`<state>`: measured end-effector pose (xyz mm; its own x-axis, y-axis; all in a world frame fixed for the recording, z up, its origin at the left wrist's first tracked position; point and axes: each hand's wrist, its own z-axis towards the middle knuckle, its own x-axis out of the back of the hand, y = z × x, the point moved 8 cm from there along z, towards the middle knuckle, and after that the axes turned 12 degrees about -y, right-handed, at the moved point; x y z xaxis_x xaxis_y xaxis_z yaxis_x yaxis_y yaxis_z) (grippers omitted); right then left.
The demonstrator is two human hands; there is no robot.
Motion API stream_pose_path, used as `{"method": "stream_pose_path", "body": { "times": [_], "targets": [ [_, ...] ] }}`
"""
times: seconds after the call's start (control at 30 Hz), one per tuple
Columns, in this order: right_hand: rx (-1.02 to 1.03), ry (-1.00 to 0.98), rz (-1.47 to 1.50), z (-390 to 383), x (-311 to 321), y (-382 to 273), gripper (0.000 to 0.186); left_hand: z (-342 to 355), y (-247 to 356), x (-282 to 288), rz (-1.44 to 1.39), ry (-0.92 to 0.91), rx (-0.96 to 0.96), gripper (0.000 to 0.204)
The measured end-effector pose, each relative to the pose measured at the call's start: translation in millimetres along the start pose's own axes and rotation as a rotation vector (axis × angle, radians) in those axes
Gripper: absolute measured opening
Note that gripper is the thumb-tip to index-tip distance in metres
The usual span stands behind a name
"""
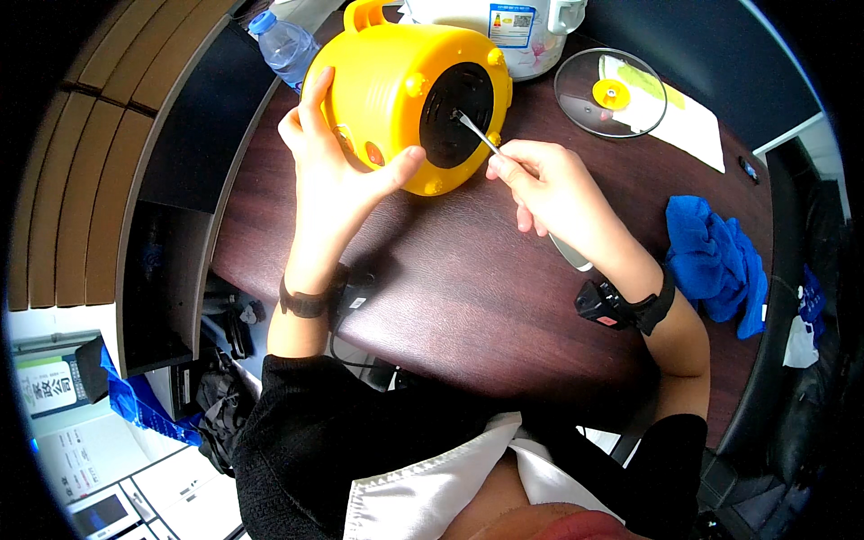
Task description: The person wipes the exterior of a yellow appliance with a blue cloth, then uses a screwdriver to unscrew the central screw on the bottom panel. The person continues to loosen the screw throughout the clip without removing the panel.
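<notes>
A yellow electric cooking pot [367,90] lies tipped on the table, its round black base [445,135] and small yellow feet turned toward the right. My left hand [337,166] is spread round its near side, thumb below and fingers above, and holds it. In my right hand [549,184] is a slender metal utensil [479,131], pinched between thumb and fingers. Its small pale tip touches the black base near the middle. A wider silvery part of it shows beneath my hand; its exact kind is hard to make out.
A glass lid [585,94] with a yellow knob lies partly over a paper sheet [706,139]. Behind the pot stand a white appliance [535,49] and a water bottle [283,47]. A blue cloth [715,256] rests at the table's right edge. Brown boxes [76,180] are stacked at left.
</notes>
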<state>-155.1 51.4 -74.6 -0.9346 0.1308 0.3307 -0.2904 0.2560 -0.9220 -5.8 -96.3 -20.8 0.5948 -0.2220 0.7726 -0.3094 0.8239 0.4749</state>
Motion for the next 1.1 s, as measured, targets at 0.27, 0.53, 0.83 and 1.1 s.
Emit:
{"method": "stream_pose_path", "body": {
  "times": [0.27, 0.53, 0.83, 1.1],
  "targets": [
    [0.250, 0.284, -0.523, -8.8, 7.2, -18.9, 0.015, -1.8, 1.7, -1.2, 0.027, 0.002, -0.004, 0.109],
    [0.369, 0.379, -1.393, -16.2, 9.0, -58.8, 0.011, -2.9, 13.6, -4.0, 0.136, 0.011, -0.032, 0.112],
    [0.454, 0.403, -0.619, -12.0, 36.8, -37.1, 0.015, 2.3, -6.8, 6.4, -0.132, -0.003, 0.074, 0.103],
    [0.081, 0.073, -0.098, -1.3, 6.9, -19.7, 0.017, 2.5, -11.6, 7.7, -0.164, 0.001, 0.101, 0.104]
  ]
}}
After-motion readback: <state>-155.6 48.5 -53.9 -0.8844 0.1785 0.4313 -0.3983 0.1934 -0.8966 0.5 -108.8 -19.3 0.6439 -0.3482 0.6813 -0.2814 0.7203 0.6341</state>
